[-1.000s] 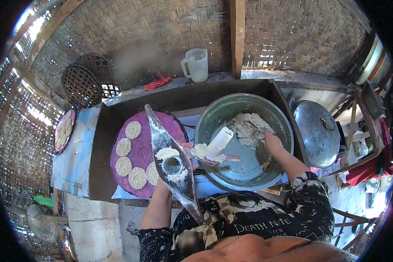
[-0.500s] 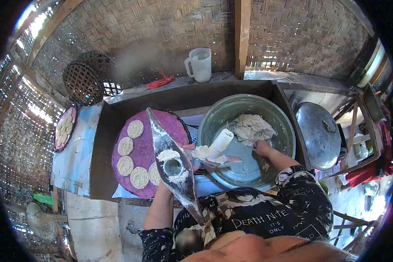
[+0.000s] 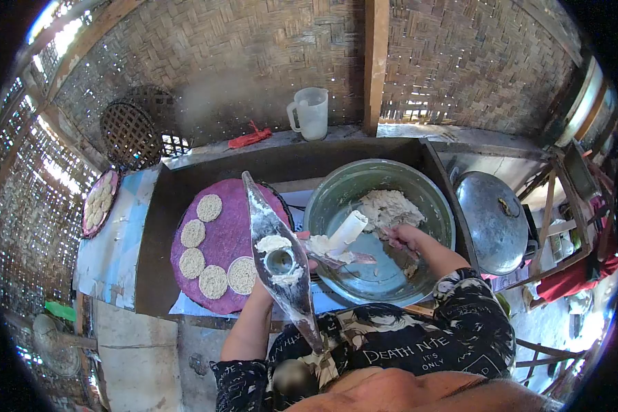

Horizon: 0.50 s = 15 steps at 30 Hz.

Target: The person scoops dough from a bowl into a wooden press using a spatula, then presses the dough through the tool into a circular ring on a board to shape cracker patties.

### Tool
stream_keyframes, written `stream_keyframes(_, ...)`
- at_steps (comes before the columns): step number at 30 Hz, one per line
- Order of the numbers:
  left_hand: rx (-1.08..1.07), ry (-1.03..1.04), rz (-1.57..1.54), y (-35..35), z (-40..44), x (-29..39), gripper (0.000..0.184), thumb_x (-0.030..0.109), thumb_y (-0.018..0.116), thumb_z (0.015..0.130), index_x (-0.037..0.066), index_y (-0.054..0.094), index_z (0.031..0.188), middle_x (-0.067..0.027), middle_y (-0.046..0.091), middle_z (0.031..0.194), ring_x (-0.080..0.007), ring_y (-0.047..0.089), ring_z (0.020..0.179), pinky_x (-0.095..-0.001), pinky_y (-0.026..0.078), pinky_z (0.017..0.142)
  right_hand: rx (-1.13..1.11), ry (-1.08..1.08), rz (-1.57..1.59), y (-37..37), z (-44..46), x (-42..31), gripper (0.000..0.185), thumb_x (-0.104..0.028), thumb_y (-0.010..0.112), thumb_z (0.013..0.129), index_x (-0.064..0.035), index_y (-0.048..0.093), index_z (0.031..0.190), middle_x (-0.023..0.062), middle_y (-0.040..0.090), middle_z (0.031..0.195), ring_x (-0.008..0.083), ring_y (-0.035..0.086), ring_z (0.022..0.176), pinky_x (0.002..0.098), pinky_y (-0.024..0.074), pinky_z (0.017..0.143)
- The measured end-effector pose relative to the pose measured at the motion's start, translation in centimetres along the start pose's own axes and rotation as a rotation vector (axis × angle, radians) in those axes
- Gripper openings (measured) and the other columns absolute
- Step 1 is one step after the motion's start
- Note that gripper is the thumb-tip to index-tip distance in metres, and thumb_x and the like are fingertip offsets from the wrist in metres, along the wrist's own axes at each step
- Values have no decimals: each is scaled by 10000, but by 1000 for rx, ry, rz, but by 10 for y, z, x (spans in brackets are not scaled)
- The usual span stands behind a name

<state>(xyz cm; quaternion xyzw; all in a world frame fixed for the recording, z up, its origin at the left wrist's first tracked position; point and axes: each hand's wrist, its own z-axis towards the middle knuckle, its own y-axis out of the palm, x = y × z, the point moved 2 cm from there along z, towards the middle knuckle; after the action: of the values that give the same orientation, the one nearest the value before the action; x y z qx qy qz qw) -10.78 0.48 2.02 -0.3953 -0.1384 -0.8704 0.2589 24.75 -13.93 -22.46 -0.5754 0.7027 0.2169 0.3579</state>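
Observation:
A long wooden tool [image 3: 296, 298] with a round opening and white dough round its rim is in my left hand [image 3: 307, 251], whose fingers are partly hidden behind it. A white cylinder [image 3: 349, 231] with dough at its base stands out beside that hand, over the basin's edge. My right hand [image 3: 405, 237] is inside the green basin [image 3: 329, 193], its fingers closed at the lower edge of the pale dough mass [image 3: 390, 209]. On the purple round tray [image 3: 228, 244] at the left lie several flat noodle-like discs [image 3: 209, 207] in a curve.
A dark wooden box wall [image 3: 281, 157] surrounds tray and basin. Behind it stand a plastic jug [image 3: 311, 117] and a red bag [image 3: 250, 136]. To the right is a lidded metal pot [image 3: 491, 221]; another disc-filled tray [image 3: 100, 204] sits far left, near woven baskets [image 3: 129, 134].
My right hand has moved up and slightly left to the dough's lower edge. The left hand still holds the wooden tool. The whole view has shifted slightly.

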Motion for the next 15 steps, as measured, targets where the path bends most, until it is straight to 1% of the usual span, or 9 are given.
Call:
stream_keyframes(1,9,-13,-11,1,2,6,445,-2,770,596,44,595,1003,-7,587,842,-114,558,851,-306,469,828,17,16,14,2,-16,-16,296,-333,542,872,-52,525,780,32,471,519,130,401,392,281,316,373)
stream_keyframes(2,17,-26,-23,2,4,11,422,-5,767,600,41,598,984,-3,585,835,-110,556,847,-311,461,842,-14,-50,112,8,-43,-36,368,-412,550,851,-58,529,752,22,473,520,117,378,386,285,296,370)
stream_keyframes(4,69,-96,-10,5,6,24,387,-9,762,606,37,601,955,1,583,823,-105,554,837,-326,450,866,91,-87,86,4,-67,-61,398,-433,547,847,-46,541,753,29,488,531,115,402,400,273,330,398)
stream_keyframes(5,56,-76,-11,3,4,22,391,-10,761,608,30,598,962,-1,583,822,-103,553,830,-322,452,860,144,-103,75,2,-75,-70,414,-443,546,845,-40,547,753,32,496,536,114,414,406,267,346,412)
stream_keyframes(7,31,-34,-15,-2,2,20,400,-13,758,614,15,592,977,-5,583,821,-97,551,817,-316,456,850,387,-81,-289,-4,-90,-88,269,-294,560,831,-29,576,783,91,555,609,179,523,485,314,431,474)
stream_keyframes(8,40,-48,-25,-2,2,21,408,-12,759,615,13,589,985,-7,584,825,-95,550,817,-311,457,845,509,-73,-468,-6,-93,-92,198,-219,568,824,-24,590,798,120,585,645,211,578,524,337,473,504)
stream_keyframes(11,70,-126,-48,0,0,22,407,-16,757,614,16,587,983,-14,586,839,-101,549,827,-298,461,830,653,-233,-1073,-18,-69,-67,184,-129,529,771,-15,607,893,185,626,795,306,631,756,418,506,675)
stream_keyframes(14,62,-122,-17,0,-5,17,386,-13,755,618,23,589,964,-14,585,827,-112,550,836,-303,460,837,640,-183,-1004,-4,-66,-65,226,-117,501,753,-31,615,929,213,617,893,357,592,885,462,475,762)
stream_keyframes(15,50,-120,19,-1,-4,18,380,-11,755,619,23,589,959,-15,586,824,-116,552,842,-307,459,842,635,-196,-1041,-4,-59,-55,242,-100,522,735,-30,608,951,212,610,924,353,594,879,450,478,766)
